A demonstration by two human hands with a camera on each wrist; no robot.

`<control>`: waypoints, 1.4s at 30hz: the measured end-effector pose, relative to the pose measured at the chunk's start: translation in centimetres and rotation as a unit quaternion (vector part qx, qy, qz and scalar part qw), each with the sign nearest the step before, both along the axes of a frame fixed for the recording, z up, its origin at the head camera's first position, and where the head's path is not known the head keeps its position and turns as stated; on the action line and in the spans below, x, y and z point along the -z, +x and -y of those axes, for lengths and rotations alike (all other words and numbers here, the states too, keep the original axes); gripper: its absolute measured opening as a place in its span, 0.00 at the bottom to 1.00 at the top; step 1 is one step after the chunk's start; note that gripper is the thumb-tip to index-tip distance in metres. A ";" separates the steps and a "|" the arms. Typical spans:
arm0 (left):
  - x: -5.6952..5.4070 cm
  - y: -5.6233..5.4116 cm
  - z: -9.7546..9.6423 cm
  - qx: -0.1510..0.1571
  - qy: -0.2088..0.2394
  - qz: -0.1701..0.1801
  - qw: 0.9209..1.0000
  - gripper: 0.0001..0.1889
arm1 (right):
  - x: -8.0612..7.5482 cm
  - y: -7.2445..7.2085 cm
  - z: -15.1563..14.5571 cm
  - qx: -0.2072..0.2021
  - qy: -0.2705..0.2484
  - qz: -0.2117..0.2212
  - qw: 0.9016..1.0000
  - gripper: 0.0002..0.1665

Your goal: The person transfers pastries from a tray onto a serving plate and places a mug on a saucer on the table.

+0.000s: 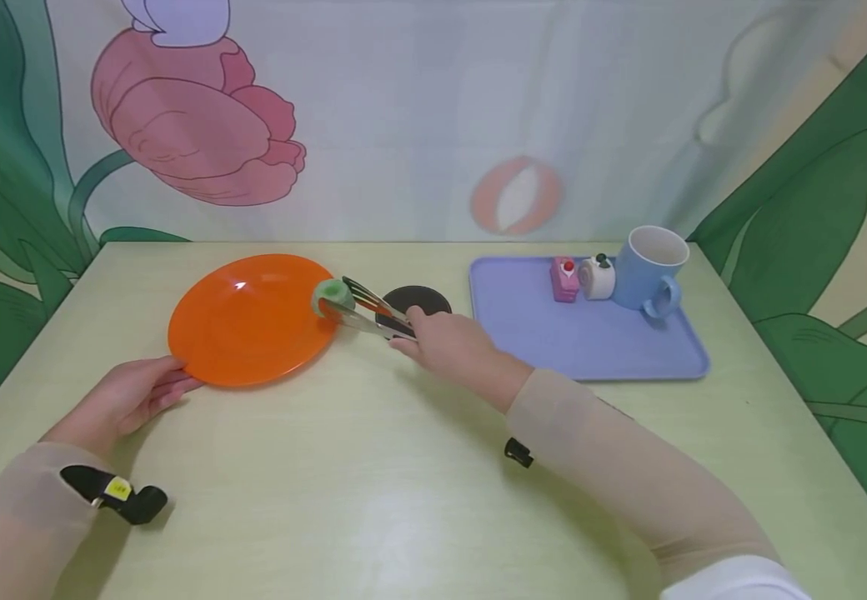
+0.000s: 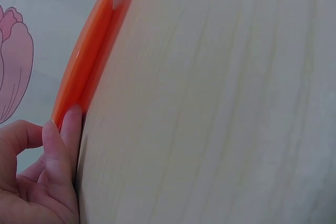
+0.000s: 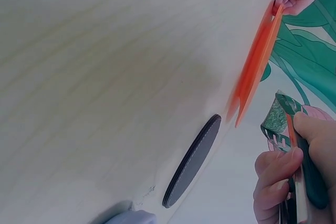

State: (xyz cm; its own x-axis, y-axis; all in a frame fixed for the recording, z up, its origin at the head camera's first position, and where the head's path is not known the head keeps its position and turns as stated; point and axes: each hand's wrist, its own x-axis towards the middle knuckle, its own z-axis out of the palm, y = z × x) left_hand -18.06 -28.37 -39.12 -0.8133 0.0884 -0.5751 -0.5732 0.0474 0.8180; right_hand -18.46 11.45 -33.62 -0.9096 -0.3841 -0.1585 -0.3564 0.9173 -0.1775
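Note:
An orange plate [image 1: 246,329] lies on the left half of the table. My left hand [image 1: 137,392] pinches its near-left rim, thumb at the edge and fingers under it, as the left wrist view also shows. Metal tongs [image 1: 362,321] with dark green handle parts are gripped in my right hand [image 1: 452,346], pointing left. Between the tips of the tongs sits a small green toy cake roll [image 1: 333,292], which overlaps the plate's right rim in the head view. From the right wrist, the roll [image 3: 276,119] appears raised above the table.
Behind the tongs lies a round black coaster [image 1: 417,297]. To the right a lavender tray [image 1: 538,354] bears a pink toy cake [image 1: 564,283], a white toy cake roll [image 1: 596,279] and a blue mug [image 1: 642,275]. A printed curtain [image 1: 403,125] hangs behind the table.

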 end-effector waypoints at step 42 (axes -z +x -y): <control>-0.1 0.0 0.0 -0.004 0.000 0.007 1.000 0.42 | 0.2 -0.2 2.6 -0.030 0.011 -0.010 0.999 0.25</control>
State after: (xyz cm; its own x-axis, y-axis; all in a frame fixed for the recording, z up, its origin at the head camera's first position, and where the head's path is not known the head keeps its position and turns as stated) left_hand -18.09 -28.33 -38.99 -0.8059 0.0815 -0.5865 -0.5850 0.0430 0.8099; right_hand -18.62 8.83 -33.81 -0.8878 -0.4352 -0.1495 -0.4146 0.8975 -0.1503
